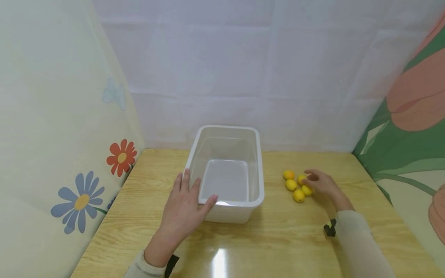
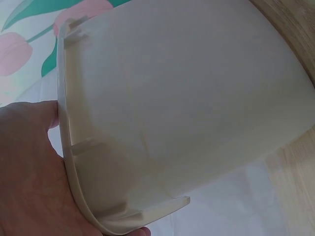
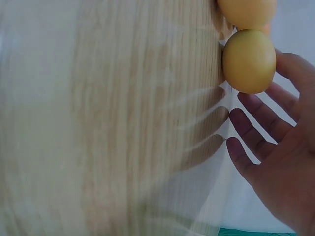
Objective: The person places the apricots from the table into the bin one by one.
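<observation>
Smooth oval fruits lie near a round-cornered plastic tub

Pale sleeves with black wrist fittings

No text, label, brand, number or sign can be read in any of the three views.
</observation>
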`<state>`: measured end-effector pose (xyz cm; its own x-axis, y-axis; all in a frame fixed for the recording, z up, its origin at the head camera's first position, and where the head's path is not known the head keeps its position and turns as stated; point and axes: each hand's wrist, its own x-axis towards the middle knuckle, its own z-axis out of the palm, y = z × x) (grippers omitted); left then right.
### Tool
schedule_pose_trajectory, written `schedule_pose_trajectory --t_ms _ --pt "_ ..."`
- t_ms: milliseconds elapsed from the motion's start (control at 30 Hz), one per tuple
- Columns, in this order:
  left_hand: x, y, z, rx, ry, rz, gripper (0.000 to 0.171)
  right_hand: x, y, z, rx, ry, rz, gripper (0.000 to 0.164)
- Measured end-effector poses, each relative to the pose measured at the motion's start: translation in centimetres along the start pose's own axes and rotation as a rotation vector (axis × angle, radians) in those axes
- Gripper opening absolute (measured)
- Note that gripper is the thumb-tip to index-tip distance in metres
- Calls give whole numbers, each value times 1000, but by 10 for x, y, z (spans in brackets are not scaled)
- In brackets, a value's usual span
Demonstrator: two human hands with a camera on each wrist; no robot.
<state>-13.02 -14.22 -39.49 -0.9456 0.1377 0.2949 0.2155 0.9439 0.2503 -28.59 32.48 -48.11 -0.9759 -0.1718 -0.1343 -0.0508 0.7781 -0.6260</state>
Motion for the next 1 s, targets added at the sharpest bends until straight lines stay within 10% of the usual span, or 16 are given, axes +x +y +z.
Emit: schedule_pose_trajectory --t_ms 467,1000 --pt "0 0 0 3 -2 -2 88 5 -7 -1 -14 -27 42 68" --pt "-1 -1 1 -7 11 4 87 -6 -59 -14 -33 90 -146 67"
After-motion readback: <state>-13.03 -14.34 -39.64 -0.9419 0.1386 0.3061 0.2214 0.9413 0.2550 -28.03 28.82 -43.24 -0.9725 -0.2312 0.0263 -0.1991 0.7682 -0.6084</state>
